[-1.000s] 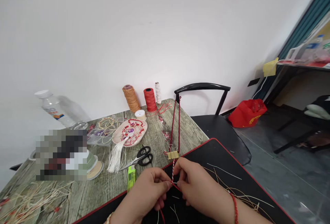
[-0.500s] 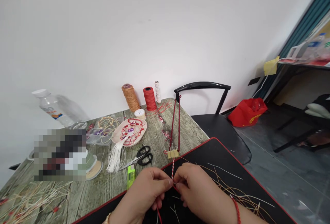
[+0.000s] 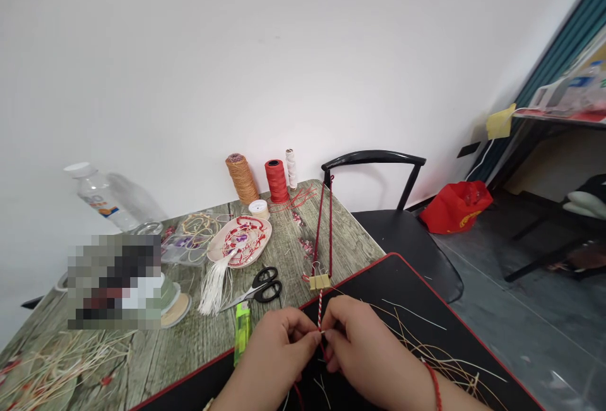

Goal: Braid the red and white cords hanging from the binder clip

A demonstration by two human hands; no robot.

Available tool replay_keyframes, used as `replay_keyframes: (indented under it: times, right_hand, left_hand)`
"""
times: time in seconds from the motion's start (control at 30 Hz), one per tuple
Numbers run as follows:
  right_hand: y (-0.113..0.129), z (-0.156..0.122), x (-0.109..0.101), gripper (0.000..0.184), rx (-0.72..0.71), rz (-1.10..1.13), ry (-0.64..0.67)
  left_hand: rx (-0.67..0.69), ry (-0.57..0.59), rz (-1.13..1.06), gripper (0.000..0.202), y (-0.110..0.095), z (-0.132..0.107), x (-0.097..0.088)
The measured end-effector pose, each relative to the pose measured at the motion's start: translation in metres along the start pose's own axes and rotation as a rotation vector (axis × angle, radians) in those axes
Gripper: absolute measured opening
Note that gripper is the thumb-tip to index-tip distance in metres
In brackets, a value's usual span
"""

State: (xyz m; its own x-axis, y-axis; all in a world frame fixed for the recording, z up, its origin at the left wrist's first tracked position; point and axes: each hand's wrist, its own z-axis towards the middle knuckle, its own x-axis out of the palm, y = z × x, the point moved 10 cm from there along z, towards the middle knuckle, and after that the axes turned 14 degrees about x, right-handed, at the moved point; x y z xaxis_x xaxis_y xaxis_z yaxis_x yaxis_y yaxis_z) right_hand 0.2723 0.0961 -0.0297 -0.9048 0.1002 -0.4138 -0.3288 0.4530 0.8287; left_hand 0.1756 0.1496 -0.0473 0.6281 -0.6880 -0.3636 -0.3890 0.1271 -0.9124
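Note:
A red and white braided cord [image 3: 320,310] runs down from a gold binder clip [image 3: 319,281], which hangs on dark red cords [image 3: 330,228] tied toward the chair back. My left hand [image 3: 290,348] pinches the cord's lower end between thumb and index finger. Close against it, my right hand [image 3: 348,341] is closed too, its fingertips on the cord's strands. Red strands trail below the hands, partly hidden by the fingers. Under both hands lies a black mat [image 3: 392,297] with a red edge. A green lighter [image 3: 242,329] is just left of my left hand.
Black-handled scissors [image 3: 265,285] lie beside a pink plate [image 3: 240,242] of cords and a white tassel. Thread spools [image 3: 277,182] stand by the wall. Loose tan threads [image 3: 440,357] lie on the mat. A bottle [image 3: 101,199] stands at left; a black chair [image 3: 402,240] is behind the table.
My fingers stay at the braid's lower end, with the fingertips slightly shifted. The red strand below my left hand has moved and is less visible. The view has shifted slightly.

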Motion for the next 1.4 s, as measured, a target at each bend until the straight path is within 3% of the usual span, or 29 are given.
replay_keyframes:
  times: [0.1,0.27,0.53,0.73,1.0,1.27,1.4]
  right_hand:
    - [-0.017,0.008,0.011,0.016,0.146,0.124,0.093]
    - [-0.023,0.014,0.017,0.009,0.261,0.227,0.16]
    - [-0.018,0.012,0.021,0.015,0.277,0.309,0.239]
    - [-0.015,0.012,0.025,0.013,0.23,0.451,0.281]
    - [-0.012,0.01,0.025,0.016,0.267,0.447,0.309]
    - [-0.016,0.011,0.025,0.017,0.287,0.394,0.314]
    - [-0.019,0.011,0.026,0.015,0.316,0.396,0.325]
  left_hand:
    - [-0.019,-0.003,-0.024,0.017,0.0,-0.002,0.001]
    - [-0.077,-0.019,-0.04,0.016,0.005,-0.005,0.0]
    - [-0.069,0.01,-0.153,0.026,0.009,-0.005,0.005]
    - [-0.049,0.039,-0.122,0.023,0.006,-0.009,0.009]
    - [0.109,0.034,0.075,0.009,-0.003,-0.013,0.001]
    - [0.249,0.072,0.492,0.026,-0.036,-0.018,-0.006]
    - [0.217,0.092,0.593,0.026,-0.035,-0.021,-0.007]
